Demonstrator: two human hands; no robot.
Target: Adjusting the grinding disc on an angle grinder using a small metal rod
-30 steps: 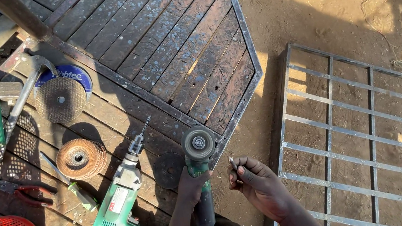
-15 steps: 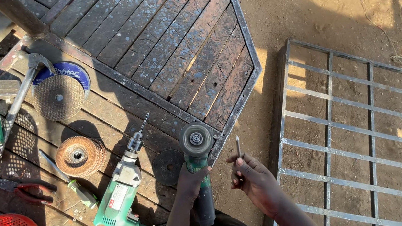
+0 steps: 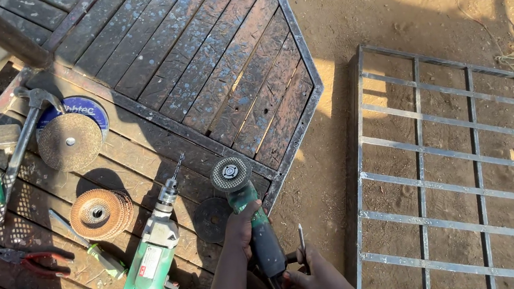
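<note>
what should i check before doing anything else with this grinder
1. Grip on the angle grinder: the left hand wraps its body; ok.
2. Right hand: it holds a thin metal rod beside the grinder's rear; what it is for, cannot tell.
3. Disc on the grinder head: one is in place, facing up; tightness cannot tell.
4. Guard over the disc: none can be seen; cannot tell.
5. Loose dark disc lying right beside the grinder on the slatted table: not ok, close to the work.
6. Green drill next to the left arm: lying flat, apart from the grinder; ok.
</note>
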